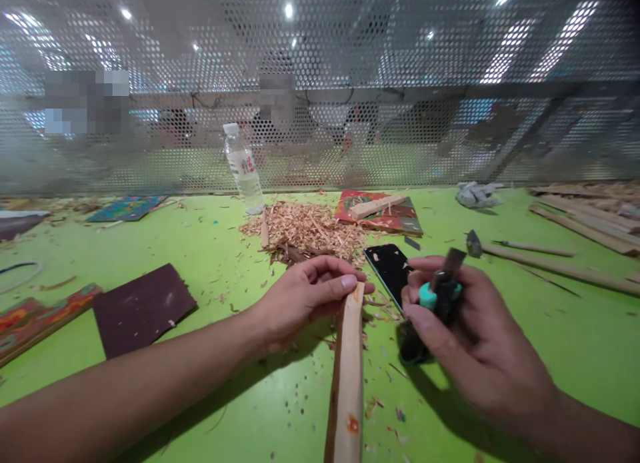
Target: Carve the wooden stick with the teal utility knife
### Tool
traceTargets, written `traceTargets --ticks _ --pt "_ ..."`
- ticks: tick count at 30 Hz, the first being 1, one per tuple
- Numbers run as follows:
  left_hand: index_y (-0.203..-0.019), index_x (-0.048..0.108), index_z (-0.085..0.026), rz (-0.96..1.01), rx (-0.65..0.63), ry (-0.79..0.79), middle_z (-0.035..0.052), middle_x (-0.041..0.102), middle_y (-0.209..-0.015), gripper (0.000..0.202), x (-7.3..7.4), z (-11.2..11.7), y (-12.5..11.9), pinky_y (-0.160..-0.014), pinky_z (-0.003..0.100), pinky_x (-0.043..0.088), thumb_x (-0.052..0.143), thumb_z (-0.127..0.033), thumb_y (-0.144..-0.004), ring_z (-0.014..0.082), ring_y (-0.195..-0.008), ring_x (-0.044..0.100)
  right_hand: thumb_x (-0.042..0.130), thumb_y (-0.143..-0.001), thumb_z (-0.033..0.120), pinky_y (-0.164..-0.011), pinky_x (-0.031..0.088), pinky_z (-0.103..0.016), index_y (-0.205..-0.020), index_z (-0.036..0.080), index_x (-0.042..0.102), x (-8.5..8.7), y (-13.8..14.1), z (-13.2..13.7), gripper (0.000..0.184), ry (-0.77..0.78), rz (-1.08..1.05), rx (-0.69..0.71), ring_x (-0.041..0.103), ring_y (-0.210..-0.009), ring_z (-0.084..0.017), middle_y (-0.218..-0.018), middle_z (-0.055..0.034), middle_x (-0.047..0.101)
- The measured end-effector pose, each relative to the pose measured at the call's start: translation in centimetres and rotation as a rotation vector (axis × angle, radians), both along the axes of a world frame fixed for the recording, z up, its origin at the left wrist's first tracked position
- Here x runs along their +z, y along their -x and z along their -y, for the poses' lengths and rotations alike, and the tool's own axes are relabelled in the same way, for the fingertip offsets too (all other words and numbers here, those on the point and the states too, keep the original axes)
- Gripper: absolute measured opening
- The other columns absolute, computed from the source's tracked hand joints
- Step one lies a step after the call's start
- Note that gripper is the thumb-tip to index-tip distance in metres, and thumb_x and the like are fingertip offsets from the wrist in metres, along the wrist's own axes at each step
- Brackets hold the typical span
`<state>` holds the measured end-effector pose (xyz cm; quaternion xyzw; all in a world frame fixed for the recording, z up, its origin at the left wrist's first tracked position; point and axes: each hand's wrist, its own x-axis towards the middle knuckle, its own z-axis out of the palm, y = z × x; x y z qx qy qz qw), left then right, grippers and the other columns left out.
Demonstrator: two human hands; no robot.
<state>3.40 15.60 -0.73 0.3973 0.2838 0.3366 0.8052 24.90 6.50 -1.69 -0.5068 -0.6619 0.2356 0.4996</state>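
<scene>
My left hand point(305, 296) is closed around the far end of a long wooden stick point(347, 383) that runs from the bottom edge up the middle of the green table point(225, 250). Just to its right, my right hand point(460, 330) grips a utility knife point(440, 293) with a black and teal handle, its short blade pointing up and away. A black phone point(387, 266) lies flat between and behind the two hands. Small shavings are scattered under the stick.
A heap of wood shavings point(305, 230) lies behind the hands, with a water bottle point(243, 170) beyond it. Dark sandpaper sheet point(143, 306) at left, painted boards point(380, 213) behind, wooden sticks point(585, 216) at right, perforated metal screen point(320, 83) along the back.
</scene>
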Motion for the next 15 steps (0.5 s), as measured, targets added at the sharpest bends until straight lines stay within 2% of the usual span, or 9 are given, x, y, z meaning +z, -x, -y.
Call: traceTargets --ticks 4,6,9,12,15 --pt "-0.093 0.074 -0.014 -0.009 0.016 -0.09 0.0078 0.079 -0.11 0.013 1.3 -0.9 0.7 -0.095 0.028 0.059 0.085 -0.016 -0.086 0.0181 -0.108 0.075 0.068 -0.099 0.049 -0.065 0.057 -0.027 -0.125 0.031 0.058 0.1 0.0 -0.1 0.033 0.163 0.038 0.004 0.066 -0.071 -0.018 -0.087 0.0007 0.066" --pt "-0.094 0.075 -0.014 0.011 0.004 -0.129 0.0072 0.079 -0.109 0.018 1.9 -1.2 0.9 -0.095 0.027 0.058 0.088 -0.019 -0.083 0.017 -0.105 0.074 0.065 -0.1 0.052 -0.063 0.054 -0.027 -0.109 0.027 0.063 0.3 0.1 -0.3 0.027 0.255 0.076 0.082 0.065 -0.069 -0.018 -0.08 0.0007 0.066" --pt "-0.095 0.075 -0.015 -0.005 -0.011 -0.174 0.0068 0.078 -0.106 0.022 2.9 -1.1 0.9 -0.094 0.028 0.057 0.09 -0.024 -0.082 0.0156 -0.099 0.073 0.057 -0.103 0.055 -0.061 0.05 -0.028 -0.091 0.023 0.064 0.7 0.3 -0.5 0.035 0.338 0.149 0.205 0.061 -0.068 -0.018 -0.075 -0.0001 0.065" --pt "-0.094 0.073 -0.016 -0.041 0.008 -0.197 0.0063 0.077 -0.107 0.022 3.5 -0.4 0.8 -0.096 0.03 0.055 0.089 -0.025 -0.082 0.0177 -0.103 0.071 0.052 -0.106 0.057 -0.065 0.051 -0.029 -0.095 0.022 0.062 0.7 0.7 -0.5 0.038 0.371 0.094 0.264 0.063 -0.07 -0.019 -0.077 -0.001 0.067" --pt "-0.107 0.072 -0.019 -0.088 0.007 -0.233 0.0091 0.071 -0.126 0.026 3.8 1.0 1.0 -0.102 0.037 0.051 0.085 -0.03 -0.087 0.0247 -0.12 0.066 0.05 -0.107 0.054 -0.067 0.052 -0.03 -0.099 0.022 0.059 0.5 1.1 -0.2 0.034 0.361 0.015 0.308 0.066 -0.076 -0.02 -0.086 -0.004 0.069"
